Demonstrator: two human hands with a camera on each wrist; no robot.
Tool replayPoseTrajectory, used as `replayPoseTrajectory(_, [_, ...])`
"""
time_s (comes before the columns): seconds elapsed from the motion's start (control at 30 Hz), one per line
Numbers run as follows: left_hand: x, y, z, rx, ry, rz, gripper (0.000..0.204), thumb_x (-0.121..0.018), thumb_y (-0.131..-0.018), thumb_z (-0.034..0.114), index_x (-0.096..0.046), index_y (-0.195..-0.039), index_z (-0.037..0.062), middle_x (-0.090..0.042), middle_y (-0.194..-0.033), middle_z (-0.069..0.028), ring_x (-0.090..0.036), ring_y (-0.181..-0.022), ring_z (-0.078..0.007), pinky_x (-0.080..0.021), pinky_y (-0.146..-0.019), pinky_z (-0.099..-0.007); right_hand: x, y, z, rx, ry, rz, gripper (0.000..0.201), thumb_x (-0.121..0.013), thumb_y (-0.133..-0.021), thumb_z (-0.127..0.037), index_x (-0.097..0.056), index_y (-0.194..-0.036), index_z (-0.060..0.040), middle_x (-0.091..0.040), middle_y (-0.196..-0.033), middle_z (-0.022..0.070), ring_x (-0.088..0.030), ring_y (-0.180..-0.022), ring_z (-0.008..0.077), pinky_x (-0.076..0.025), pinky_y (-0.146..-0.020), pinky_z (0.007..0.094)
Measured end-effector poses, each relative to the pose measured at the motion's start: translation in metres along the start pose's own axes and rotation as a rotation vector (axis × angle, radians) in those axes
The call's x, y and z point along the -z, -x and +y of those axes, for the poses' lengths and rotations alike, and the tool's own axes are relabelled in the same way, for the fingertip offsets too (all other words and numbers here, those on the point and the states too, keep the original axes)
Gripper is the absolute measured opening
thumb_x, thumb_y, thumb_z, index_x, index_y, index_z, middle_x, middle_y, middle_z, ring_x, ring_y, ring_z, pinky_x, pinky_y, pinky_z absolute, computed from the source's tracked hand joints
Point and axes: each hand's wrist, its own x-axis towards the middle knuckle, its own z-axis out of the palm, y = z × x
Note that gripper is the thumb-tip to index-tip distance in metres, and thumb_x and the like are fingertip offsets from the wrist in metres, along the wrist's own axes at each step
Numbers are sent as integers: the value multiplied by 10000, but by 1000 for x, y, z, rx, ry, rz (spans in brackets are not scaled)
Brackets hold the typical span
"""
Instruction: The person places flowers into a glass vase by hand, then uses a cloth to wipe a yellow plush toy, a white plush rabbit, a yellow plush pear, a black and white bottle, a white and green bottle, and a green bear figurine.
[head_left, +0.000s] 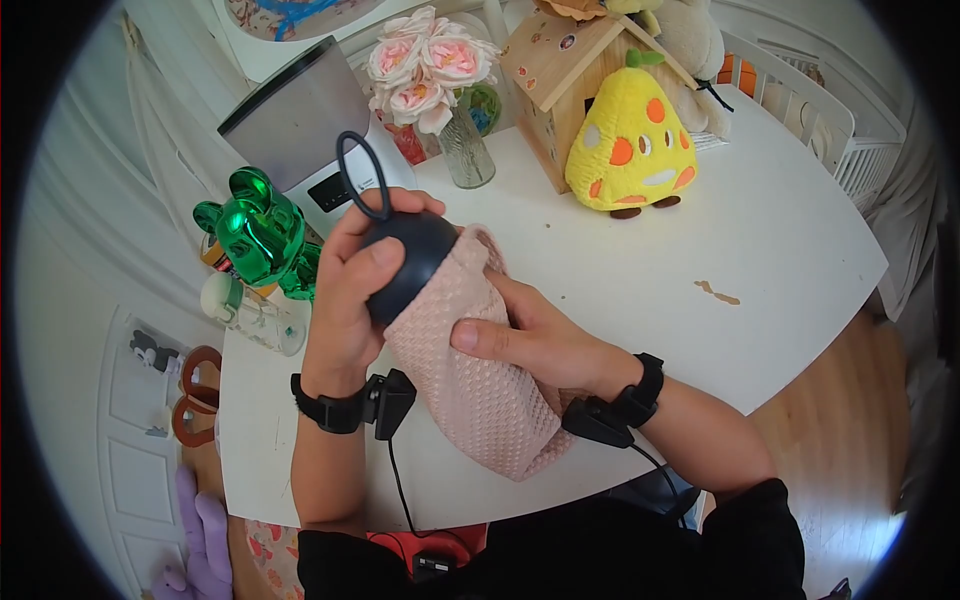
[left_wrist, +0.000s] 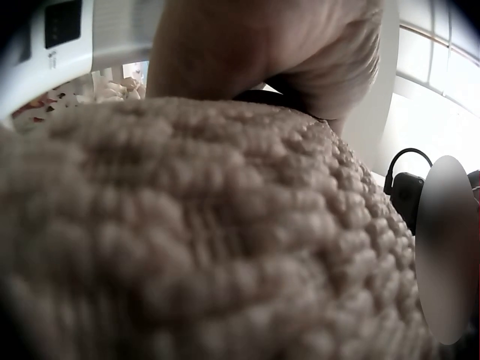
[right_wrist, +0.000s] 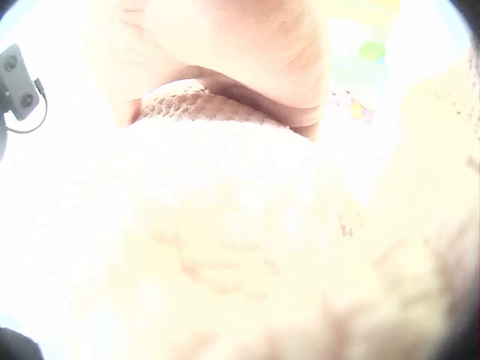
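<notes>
Much white table (head_left: 625, 290) lies open rightward, out to its edge.
Above it, your left hand (head_left: 345, 285) grips a smooth, looped dark dome (head_left: 415, 262); your right hand (head_left: 545, 335) pinches knobbly pink cloth (head_left: 450, 375) around it.

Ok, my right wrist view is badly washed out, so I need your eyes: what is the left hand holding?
Observer: The left hand grips a dark rounded object with a loop at its end.
Operator: How much of it shows?
Observer: Its domed end sticks out of the pink textured cloth; anything lower is hidden.
Operator: Anything close by on that side?
Observer: Yes, a shiny green bear figure, just left of that hand.
</notes>
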Motion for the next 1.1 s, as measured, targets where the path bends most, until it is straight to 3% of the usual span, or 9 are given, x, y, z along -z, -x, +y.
replayPoseTrajectory(0.2, [15,-7,10,-17,325,308,421,-618,-959,365,-573,-1244,59,-640,-1212,-148,-661,-1121,-361,-533,-995,-472,-1,-2,0,-77,-29,-3,665,-715,-954,-384,-471,-1404,41,-608,-1304,131,-602,-1172,183,-489,-996,333])
replayPoseTrajectory(0.3, [17,-8,2,4,338,336,422,-617,-961,366,-572,-1248,60,-645,-1208,-142,-662,-1116,-358,-530,-995,-468,0,-2,-4,-107,-45,-5,676,-721,-949,-387,-469,-1406,41,-609,-1303,135,-601,-1174,185,-489,-997,333])
replayPoseTrajectory(0.47, [-9,-3,-9,127,123,109,399,-642,-932,280,-584,-1224,14,-645,-1215,-136,-665,-1056,-208,-541,-947,-335,4,-1,-2,-64,69,23,698,-732,-941,-371,-444,-1426,41,-598,-1316,129,-590,-1196,186,-483,-1011,338])
replayPoseTrajectory(0.57, [-9,-2,-9,116,106,51,381,-636,-933,259,-586,-1219,12,-645,-1218,-134,-664,-1043,-195,-544,-941,-332,1,0,1,-48,0,44,690,-732,-942,-356,-443,-1429,38,-592,-1323,126,-584,-1203,186,-478,-1018,338])
replayPoseTrajectory(0.77, [9,-3,6,-1,393,171,370,-613,-934,317,-596,-1194,54,-649,-1195,-133,-660,-1124,-375,-537,-992,-487,-1,0,-6,-136,-55,-24,698,-720,-952,-378,-437,-1445,27,-588,-1335,126,-579,-1201,180,-473,-1019,331])
replayPoseTrajectory(0.83, [19,-4,13,-45,487,283,352,-608,-926,330,-621,-1161,69,-666,-1177,-129,-658,-1119,-383,-530,-996,-496,1,-1,-5,-133,0,-43,707,-711,-955,-394,-433,-1449,28,-587,-1336,122,-578,-1200,178,-473,-1018,331])
replayPoseTrajectory(0.87, [25,-4,13,-48,526,255,361,-641,-913,353,-627,-1168,98,-639,-1181,-122,-593,-1158,-348,-463,-1079,-494,2,-2,-5,-129,56,-63,716,-703,-959,-410,-429,-1454,29,-587,-1338,118,-577,-1200,176,-472,-1018,330])
replayPoseTrajectory(0.97, [17,-3,3,-30,609,297,337,-609,-908,337,-638,-1134,90,-680,-1170,-125,-665,-1090,-384,-515,-1011,-511,1,-3,-11,-157,-45,-51,725,-695,-961,-421,-423,-1459,32,-586,-1337,122,-575,-1202,179,-469,-1022,332])
replayPoseTrajectory(1.1, [-14,2,-14,-5,573,126,404,-616,-886,343,-561,-1173,64,-621,-1178,-159,-651,-1106,-384,-530,-979,-511,3,0,-13,-180,-73,-44,721,-702,-956,-402,-423,-1459,34,-585,-1335,123,-571,-1210,180,-467,-1027,333])
